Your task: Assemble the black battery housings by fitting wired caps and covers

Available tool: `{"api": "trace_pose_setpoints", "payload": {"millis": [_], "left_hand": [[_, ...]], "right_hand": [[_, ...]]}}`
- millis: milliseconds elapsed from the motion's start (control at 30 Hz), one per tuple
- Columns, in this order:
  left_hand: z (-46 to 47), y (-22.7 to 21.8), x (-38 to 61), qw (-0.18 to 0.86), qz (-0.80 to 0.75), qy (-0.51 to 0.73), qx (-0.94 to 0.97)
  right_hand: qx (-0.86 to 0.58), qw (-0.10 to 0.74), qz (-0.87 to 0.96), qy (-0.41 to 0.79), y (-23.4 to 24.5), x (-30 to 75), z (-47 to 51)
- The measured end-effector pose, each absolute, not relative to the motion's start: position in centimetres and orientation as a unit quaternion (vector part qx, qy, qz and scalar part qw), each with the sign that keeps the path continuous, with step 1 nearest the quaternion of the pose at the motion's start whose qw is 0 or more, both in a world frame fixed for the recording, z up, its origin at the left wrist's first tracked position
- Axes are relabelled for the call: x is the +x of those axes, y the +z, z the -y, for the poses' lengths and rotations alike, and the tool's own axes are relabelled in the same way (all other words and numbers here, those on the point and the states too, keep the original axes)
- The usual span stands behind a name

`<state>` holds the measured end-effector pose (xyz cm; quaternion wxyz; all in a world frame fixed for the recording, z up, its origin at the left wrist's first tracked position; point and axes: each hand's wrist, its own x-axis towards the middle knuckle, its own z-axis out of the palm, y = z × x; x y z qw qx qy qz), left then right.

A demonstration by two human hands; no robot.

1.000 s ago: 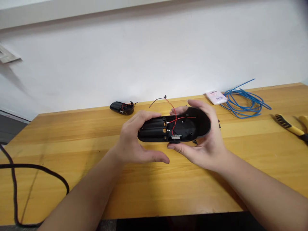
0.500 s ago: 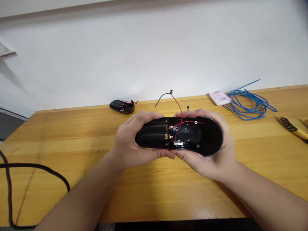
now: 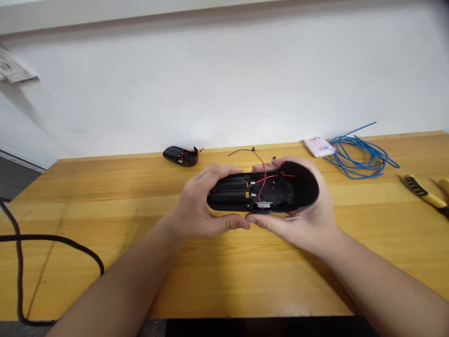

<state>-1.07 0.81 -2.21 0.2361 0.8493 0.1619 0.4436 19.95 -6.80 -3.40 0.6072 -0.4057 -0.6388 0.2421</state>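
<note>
1. We hold a black plastic housing (image 3: 235,194) in both hands, above a wooden table (image 3: 210,267); its open side faces us. Clock directions below start from this housing.
2. Our left hand (image 3: 201,201) curves in a half-open C around the narrow end, at 9 o'clock. The fingers lie along the far edge; the thumb stretches along the near edge, with a thin strip of wood showing between.
3. Our right hand (image 3: 315,213) cups the wide, rounded end at 3 o'clock, spread about as far as the housing is broad. Its thumb runs below the near edge, under a small circuit board (image 3: 264,204). The thumb tips almost meet at 6 o'clock; we cannot tell whether they touch.
4. A red wire (image 3: 264,173) arches out of the housing over the far edge, toward 12 o'clock, and joins a thin black wire (image 3: 240,150).
5. Beyond, the white wall (image 3: 224,84) rises along the table's back edge. A second black housing (image 3: 180,157) sits near that edge at 10 o'clock.
6. At 2 o'clock lie a pale pink packet (image 3: 319,146) and, farther out, a coiled blue cable (image 3: 366,157). A yellow-and-black tool (image 3: 424,192) lies well apart at 3 o'clock.
7. Toward 6 o'clock, wood runs between our forearms to the table's front edge. A thick black cable (image 3: 70,240) loops between 8 and 9 o'clock.
</note>
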Motion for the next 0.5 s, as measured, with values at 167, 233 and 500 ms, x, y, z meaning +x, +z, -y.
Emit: {"api": "trace_pose_setpoints", "payload": {"millis": [167, 233, 500], "left_hand": [[-0.6, -2.0, -1.3, 0.233, -0.175, 0.434, 0.852], [-0.7, -1.9, -1.3, 0.239, -0.178, 0.431, 0.852], [-1.0, -2.2, -1.4, 0.269, -0.184, 0.439, 0.837]], "right_hand": [[-0.45, 0.58, 0.65, 0.198, -3.4, 20.4, 6.8], [-0.458, 0.571, 0.659, 0.176, -3.4, 20.5, 6.8], [-0.418, 0.558, 0.691, 0.193, -3.4, 21.2, 6.4]]}}
